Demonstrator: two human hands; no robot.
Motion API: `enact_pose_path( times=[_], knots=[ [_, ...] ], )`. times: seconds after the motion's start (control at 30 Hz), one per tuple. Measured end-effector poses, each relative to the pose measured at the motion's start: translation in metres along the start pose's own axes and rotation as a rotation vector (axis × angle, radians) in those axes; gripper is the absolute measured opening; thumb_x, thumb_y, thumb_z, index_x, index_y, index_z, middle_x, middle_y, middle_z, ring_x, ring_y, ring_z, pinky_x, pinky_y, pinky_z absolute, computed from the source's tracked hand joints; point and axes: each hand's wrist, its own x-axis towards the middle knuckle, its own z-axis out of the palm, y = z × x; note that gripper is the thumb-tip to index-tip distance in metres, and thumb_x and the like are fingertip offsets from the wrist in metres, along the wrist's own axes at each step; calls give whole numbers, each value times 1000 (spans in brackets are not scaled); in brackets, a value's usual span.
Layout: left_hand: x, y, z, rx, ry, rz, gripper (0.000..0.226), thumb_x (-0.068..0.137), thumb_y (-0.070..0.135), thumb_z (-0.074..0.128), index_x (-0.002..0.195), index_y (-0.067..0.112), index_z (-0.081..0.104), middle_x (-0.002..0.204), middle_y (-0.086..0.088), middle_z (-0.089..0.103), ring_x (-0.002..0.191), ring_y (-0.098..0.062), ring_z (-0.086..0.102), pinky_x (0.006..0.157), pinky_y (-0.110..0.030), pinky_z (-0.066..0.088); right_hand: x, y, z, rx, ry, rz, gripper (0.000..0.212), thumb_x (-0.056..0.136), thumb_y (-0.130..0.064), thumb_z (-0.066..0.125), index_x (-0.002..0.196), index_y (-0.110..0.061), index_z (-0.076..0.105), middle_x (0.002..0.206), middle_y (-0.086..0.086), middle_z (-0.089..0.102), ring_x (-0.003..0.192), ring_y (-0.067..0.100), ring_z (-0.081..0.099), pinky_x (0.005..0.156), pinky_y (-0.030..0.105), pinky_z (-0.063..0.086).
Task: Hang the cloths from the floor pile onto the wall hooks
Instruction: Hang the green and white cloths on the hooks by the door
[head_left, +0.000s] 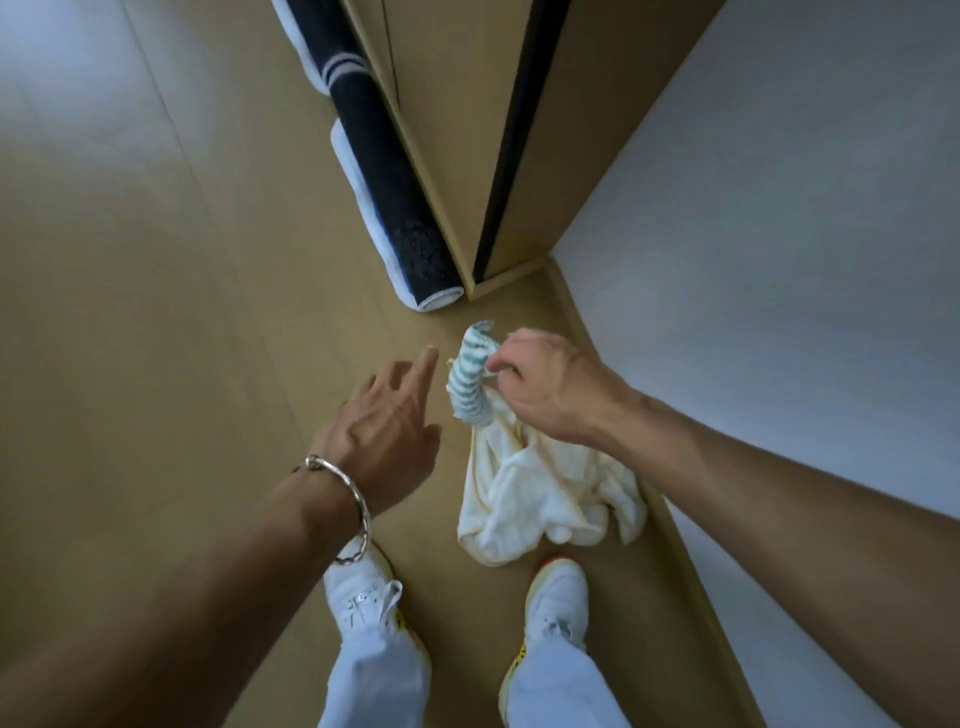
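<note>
A green-striped cloth (470, 375) is pinched in the right hand (550, 387); the left hand (382, 434) is spread open, touching nothing. The cream cloth (540, 499) is partly hidden.

The cloth pile (545, 499) lies on the floor (156, 364) against the wall (779, 234) on the right, just ahead of the right shoe (558, 592) — the left shoe (363, 587) stands off to the left. Over the pile's far end the right hand (550, 384) pinches a smaller cloth (470, 374) that hangs down to the pile, and the left hand (384, 421) hovers just left of it, not touching. Farther ahead a rolled mat (395, 208) lies along the left of a door frame (457, 156).
</note>
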Motion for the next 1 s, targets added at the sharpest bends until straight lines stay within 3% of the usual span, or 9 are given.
enact_pose_path(
  times=[0.17, 0.27, 0.33, 0.43, 0.53, 0.63, 0.83, 0.93, 1.0],
  knots=[
    [-45, 81, -164, 20, 69, 125, 87, 84, 31, 64, 150, 18, 9, 145, -8, 33, 130, -26, 35, 105, -30, 30, -95, -90, -158, -70, -120, -113, 34, 88, -22, 40, 102, -19, 71, 105, 1, 69, 93, 20, 64, 84, 38, 54],
    [-94, 136, -267, 90, -27, 257, 56, 78, 39, 60, 127, 12, 52, 128, -8, 51, 121, -25, 46, 98, -26, 34, -170, -155, -257, -61, -94, -180, 30, 88, -23, 43, 97, -21, 71, 96, -5, 67, 85, 17, 62, 74, 31, 51],
    [-131, 172, -337, 113, -43, 257, 40, 79, 38, 57, 109, 12, 61, 110, -5, 63, 105, -24, 58, 82, -25, 43, -220, -195, -321, -82, -58, -202, 29, 87, -22, 44, 96, -21, 71, 92, -6, 64, 82, 16, 61, 69, 29, 49],
    [-186, 225, -431, 219, 16, 257, 26, 83, 29, 58, 103, 13, 59, 102, -4, 67, 94, -23, 61, 67, -22, 39, -288, -244, -406, -149, 22, -231, 29, 89, -20, 43, 100, -17, 69, 92, -5, 64, 83, 17, 63, 71, 33, 53],
    [-241, 273, -503, 286, 125, 286, 13, 84, 28, 52, 82, 15, 55, 88, -5, 66, 82, -23, 61, 63, -24, 41, -350, -283, -473, -261, 98, -243, 28, 91, -20, 41, 100, -14, 67, 103, 3, 68, 90, 20, 63, 77, 34, 54],
    [-279, 310, -558, 326, 299, 319, 23, 82, 23, 46, 61, 19, 38, 64, 3, 51, 69, -21, 52, 59, -25, 40, -400, -313, -522, -381, 225, -246, 24, 90, -21, 40, 93, -16, 64, 103, 3, 67, 90, 21, 62, 79, 35, 53],
    [-332, 387, -619, 261, 490, 539, 29, 82, 7, 44, 59, 20, 32, 59, 5, 41, 62, -19, 41, 45, -19, 27, -493, -338, -571, -584, 478, -178, 17, 93, -21, 39, 81, -16, 52, 88, 5, 58, 83, 24, 56, 67, 31, 39],
    [-337, 411, -623, 161, 461, 670, 22, 78, 8, 47, 66, 24, 38, 65, 8, 46, 59, -12, 43, 48, -15, 31, -527, -331, -577, -604, 599, -92, 21, 91, -20, 39, 77, -13, 52, 85, 7, 60, 79, 26, 56, 64, 32, 40],
    [-338, 418, -622, 135, 401, 729, 22, 77, 13, 53, 73, 27, 37, 72, 5, 49, 65, -15, 45, 54, -23, 35, -546, -327, -576, -551, 670, -34, 22, 91, -21, 40, 79, -11, 55, 90, 9, 63, 82, 26, 58, 70, 36, 46]
  ],
)
